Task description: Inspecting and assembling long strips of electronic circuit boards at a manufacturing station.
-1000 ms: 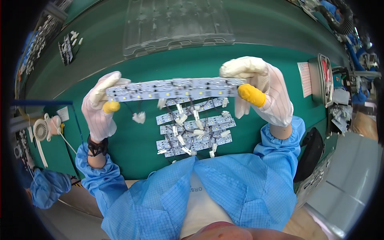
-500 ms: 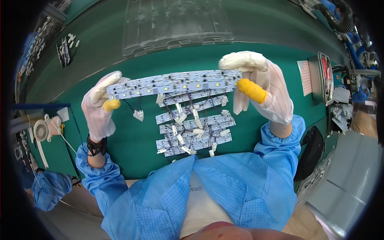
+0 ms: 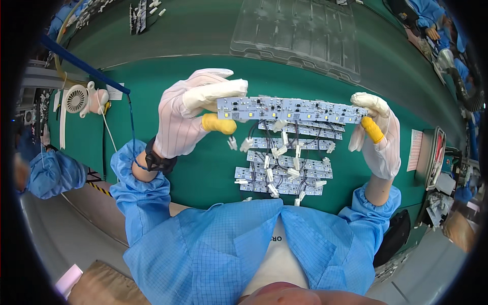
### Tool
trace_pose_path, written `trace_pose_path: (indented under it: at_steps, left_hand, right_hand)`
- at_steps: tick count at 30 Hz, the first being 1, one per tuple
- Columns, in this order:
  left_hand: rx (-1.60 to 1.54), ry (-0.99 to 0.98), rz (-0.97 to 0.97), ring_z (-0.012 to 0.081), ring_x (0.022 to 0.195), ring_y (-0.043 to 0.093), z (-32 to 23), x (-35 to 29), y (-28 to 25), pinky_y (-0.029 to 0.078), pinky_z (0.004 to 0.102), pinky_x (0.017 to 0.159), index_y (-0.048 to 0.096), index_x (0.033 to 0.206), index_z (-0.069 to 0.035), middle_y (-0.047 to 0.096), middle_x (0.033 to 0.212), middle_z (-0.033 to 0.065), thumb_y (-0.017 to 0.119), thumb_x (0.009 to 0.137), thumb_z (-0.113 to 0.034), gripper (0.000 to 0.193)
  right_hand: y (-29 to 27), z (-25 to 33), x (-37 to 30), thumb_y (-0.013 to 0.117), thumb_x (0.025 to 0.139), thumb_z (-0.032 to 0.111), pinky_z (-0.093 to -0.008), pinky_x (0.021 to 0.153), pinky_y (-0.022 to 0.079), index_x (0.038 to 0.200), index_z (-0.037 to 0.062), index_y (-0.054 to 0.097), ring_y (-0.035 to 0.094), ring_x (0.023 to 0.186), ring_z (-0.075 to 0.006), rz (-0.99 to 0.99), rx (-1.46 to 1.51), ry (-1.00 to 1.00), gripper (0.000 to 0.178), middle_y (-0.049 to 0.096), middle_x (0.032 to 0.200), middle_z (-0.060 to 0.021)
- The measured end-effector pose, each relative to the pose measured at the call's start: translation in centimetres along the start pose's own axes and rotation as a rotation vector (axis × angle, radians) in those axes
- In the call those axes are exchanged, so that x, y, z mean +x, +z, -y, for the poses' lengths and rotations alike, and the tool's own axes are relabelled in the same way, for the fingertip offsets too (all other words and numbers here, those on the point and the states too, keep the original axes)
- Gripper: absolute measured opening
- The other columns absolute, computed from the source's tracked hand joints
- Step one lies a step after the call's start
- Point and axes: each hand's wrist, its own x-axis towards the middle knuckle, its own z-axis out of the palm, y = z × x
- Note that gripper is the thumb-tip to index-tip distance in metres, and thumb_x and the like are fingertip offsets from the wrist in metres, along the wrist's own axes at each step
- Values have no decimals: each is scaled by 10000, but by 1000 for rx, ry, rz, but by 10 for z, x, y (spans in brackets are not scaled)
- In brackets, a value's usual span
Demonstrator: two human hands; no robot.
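Observation:
My left hand [image 3: 190, 114] pinches the left end of a long white LED circuit board [image 3: 292, 110], thumb below and fingers above. At its other end my right hand [image 3: 378, 133] grips the corner the same way. Both hands wear pale striped gloves with yellow thumb covers. The board is raised above the work surface, its rows of small yellow LEDs facing me. White connectors [image 3: 246, 144] on dark wires hang under its left part. Below and nearer to me, several similar LED boards [image 3: 290, 158] lie in rows, with wires and white plugs strewn over them.
A clear plastic tray [image 3: 297, 38] lies beyond the green mat [image 3: 208, 183]. Left are a small fan [image 3: 77, 99] and a blue cord [image 3: 132, 122] running to my left wrist. A metal box [image 3: 434, 157] stands right. Another person's sleeve [image 3: 56, 173] shows far left.
My view has turned left, so the scene sits farther right. The held board has tipped so its left end is slightly higher; both hands still grip it.

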Motion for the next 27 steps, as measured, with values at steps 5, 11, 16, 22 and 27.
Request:
trace_pose_path:
  at_steps: [5, 11, 16, 22, 27]
  left_hand:
    - [-49, -343, -123, 223, 910, 640, 2, 1, 4, 490, 298, 787, 628, 1130, -38, 664, 1013, 122, 685, 775, -327, 461]
    - [-46, -383, -57, 197, 871, 649, 5, 3, 1, 493, 292, 784, 612, 1145, -7, 649, 1043, 121, 600, 834, -459, 549]
    - [-135, -327, -88, 203, 894, 644, 6, -3, 3, 496, 307, 802, 614, 1140, -2, 643, 1056, 127, 629, 827, -441, 539]
    - [-36, -376, -75, 185, 853, 655, 5, 5, 6, 498, 279, 783, 616, 1150, -34, 672, 976, 105, 648, 827, -290, 413]
    - [-35, -415, -98, 150, 817, 656, 11, 5, 8, 492, 258, 773, 602, 1167, -24, 684, 906, 81, 629, 842, -364, 471]
  right_hand:
    - [15, 11, -4, 686, 792, 393, -187, 431, 400, 1183, -73, 487, 560, 494, -113, -61, -69, 62, 640, 581, 929, -132]
    - [7, 13, -6, 612, 853, 231, -189, 472, 434, 1186, -71, 486, 585, 541, -116, -17, -47, 140, 467, 613, 940, -144]
    - [5, 9, -3, 588, 874, 200, -186, 504, 454, 1197, -70, 482, 601, 577, -107, -27, 3, 118, 433, 633, 944, -135]
    - [7, 17, -6, 609, 855, 201, -205, 511, 460, 1190, -59, 495, 609, 596, -121, -33, -52, 190, 439, 630, 950, -127]
    - [18, 27, -12, 625, 838, 174, -210, 526, 460, 1175, -53, 513, 608, 616, -120, 24, -60, 187, 421, 630, 962, -127]
